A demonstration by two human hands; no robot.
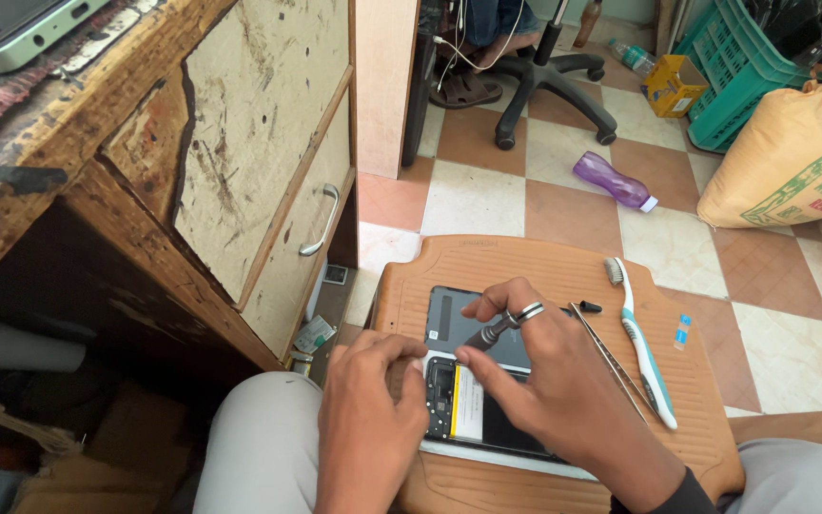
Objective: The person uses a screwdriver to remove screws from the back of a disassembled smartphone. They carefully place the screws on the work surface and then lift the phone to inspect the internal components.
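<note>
head view: your left hand (368,419) presses down on the left edge of the opened phone (487,400) lying on the brown board (544,262) across your lap. your right hand (549,381) has its grip pinched around a small screwdriver (489,334), tip on the phone's upper part. tweezers (611,357) and a toothbrush (641,343) lie just right of it.

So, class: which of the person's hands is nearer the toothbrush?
Right. The right hand lies just beside the toothbrush, with tweezers between; the left hand is farther off, across the phone.
</note>
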